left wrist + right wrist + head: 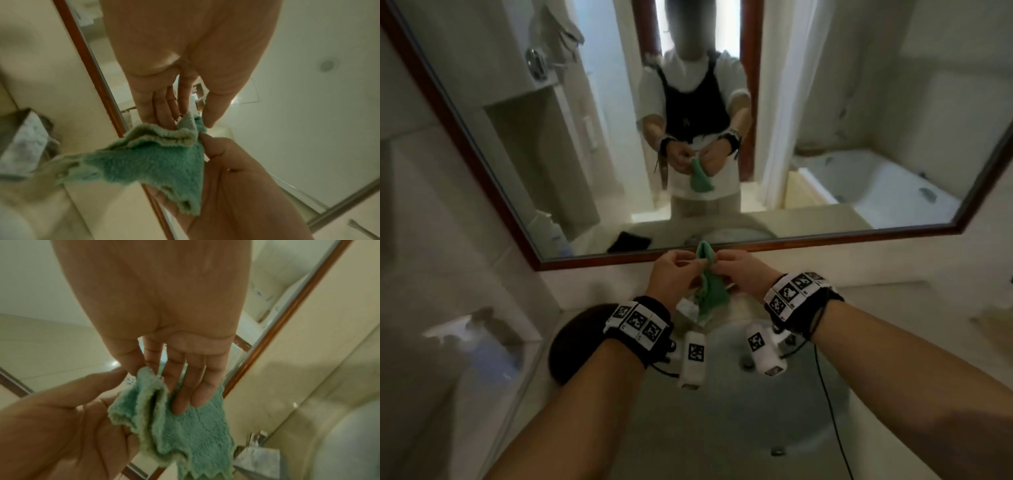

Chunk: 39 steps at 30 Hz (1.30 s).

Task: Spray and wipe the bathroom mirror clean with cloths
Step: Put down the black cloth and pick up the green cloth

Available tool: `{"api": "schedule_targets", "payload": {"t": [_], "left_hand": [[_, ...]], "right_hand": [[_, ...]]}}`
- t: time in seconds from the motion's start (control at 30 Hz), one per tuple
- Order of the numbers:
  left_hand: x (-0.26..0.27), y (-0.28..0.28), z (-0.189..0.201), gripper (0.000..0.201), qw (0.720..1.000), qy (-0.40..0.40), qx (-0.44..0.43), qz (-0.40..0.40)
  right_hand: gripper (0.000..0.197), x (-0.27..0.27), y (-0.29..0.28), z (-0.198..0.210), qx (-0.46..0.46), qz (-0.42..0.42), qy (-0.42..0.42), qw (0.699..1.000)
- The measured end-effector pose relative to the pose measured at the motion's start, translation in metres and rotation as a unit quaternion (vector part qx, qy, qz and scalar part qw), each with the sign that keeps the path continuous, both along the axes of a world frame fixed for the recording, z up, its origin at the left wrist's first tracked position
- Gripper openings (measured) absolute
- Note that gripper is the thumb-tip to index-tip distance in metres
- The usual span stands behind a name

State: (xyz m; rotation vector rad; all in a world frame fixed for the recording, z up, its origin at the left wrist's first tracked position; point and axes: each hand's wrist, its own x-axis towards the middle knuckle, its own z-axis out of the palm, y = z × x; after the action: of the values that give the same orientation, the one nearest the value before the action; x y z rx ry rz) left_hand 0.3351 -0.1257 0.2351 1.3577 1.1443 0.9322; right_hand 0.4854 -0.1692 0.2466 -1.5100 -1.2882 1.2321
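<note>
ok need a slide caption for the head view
Both hands, left hand and right hand, pinch a green cloth above the sink, facing the wood-framed mirror.

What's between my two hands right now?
The green cloth, pinched at its top by left hand and right hand, hanging below the mirror; head view.

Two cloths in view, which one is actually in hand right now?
The green cloth, pinched at its top edge by both the left hand and right hand above the sink. The dark cloth lies untouched on the counter, left of the basin.
</note>
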Motion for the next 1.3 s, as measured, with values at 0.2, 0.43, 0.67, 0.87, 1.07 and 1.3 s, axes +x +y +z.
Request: {"api": "schedule_targets", "payload": {"t": [0.2,0.43,0.67,0.87,1.07,1.3], "left_hand": [[0.079,-0.06,0.03,0.009,0.994,-0.005,-0.041,-0.1],[0.138,-0.093,0.064,0.01,0.993,0.075,-0.011,-0.089],[0.183,-0.112,0.072,0.012,0.983,0.072,-0.016,-0.169],[0.209,-0.117,0.073,0.015,0.972,0.05,-0.034,-0.227],[0.214,-0.089,0.069,0.03,0.977,0.037,-0.032,-0.208],[0.205,-0.032,0.085,0.021,0.976,0.046,0.009,-0.212]], "right_hand": [[0.014,0.074,-0.077,0.04,0.004,-0.003,-0.066,0.998],[0.023,0.152,-0.126,0.068,0.025,-0.124,-0.175,0.976],[0.021,0.179,-0.153,0.071,0.047,-0.172,-0.221,0.959],[0.018,0.184,-0.163,0.072,0.05,-0.137,-0.186,0.972],[0.036,0.184,-0.145,0.079,0.037,-0.124,-0.071,0.989],[0.028,0.179,-0.097,0.089,0.046,-0.153,-0.019,0.987]]}}
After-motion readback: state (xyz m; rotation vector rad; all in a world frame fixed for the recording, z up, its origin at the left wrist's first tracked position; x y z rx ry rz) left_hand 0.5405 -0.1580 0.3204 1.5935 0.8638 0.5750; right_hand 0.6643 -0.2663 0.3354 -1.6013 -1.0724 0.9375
